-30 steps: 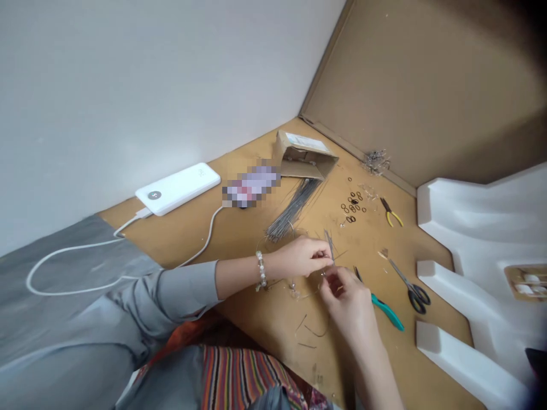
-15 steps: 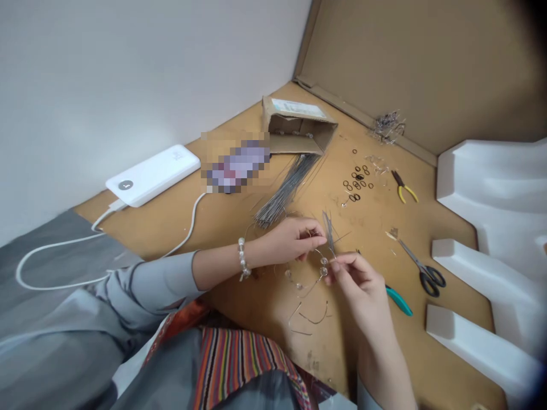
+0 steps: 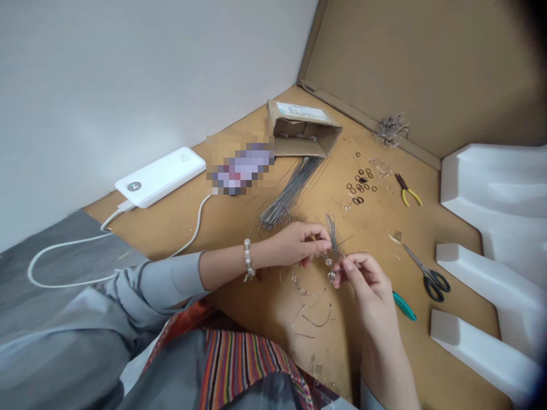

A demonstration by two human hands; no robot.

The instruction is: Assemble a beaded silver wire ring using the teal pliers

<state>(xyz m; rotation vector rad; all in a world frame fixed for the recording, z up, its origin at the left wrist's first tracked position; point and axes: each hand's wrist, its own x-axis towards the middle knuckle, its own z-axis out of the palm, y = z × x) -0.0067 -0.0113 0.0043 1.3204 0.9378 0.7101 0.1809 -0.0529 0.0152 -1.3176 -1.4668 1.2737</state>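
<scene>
A plain pale wall (image 3: pixel 149 74) rises on the far left and a brown cardboard panel (image 3: pixel 427 62) on the far right, with a yellowish-brown tabletop (image 3: pixel 226 222) before them. Near its middle, a strand of clear round beads on thin wire (image 3: pixel 331 276) is held up between two bare hands. The right hand (image 3: pixel 363 279) pinches the wire between thumb and fingers, the beads just beside its fingertips; the left hand (image 3: pixel 301 245), thumb and forefinger drawn together, grips the strand's other part. More clear beads (image 3: pixel 302 291) lie nearer and to the left; whether they join this strand cannot be told.

Just beyond the hands is a small sheaf of straight grey wires (image 3: pixel 332 229); nearer, some bent dark wire pieces (image 3: pixel 318 326). Farther left lies a thick bundle of grey wire lengths (image 3: pixel 286 196), by an open cardboard box (image 3: pixel 301 147) on its side. To the far right are small black rings (image 3: pixel 361 181) and yellow-handled pliers (image 3: pixel 409 196); to the right, black-handled scissors (image 3: pixel 436 285) and a teal handle (image 3: pixel 404 306), partly hidden by the right hand. White moulded foam (image 3: pixel 464 262) fills the right edge; a white power bank (image 3: pixel 162 176) lies left.
</scene>
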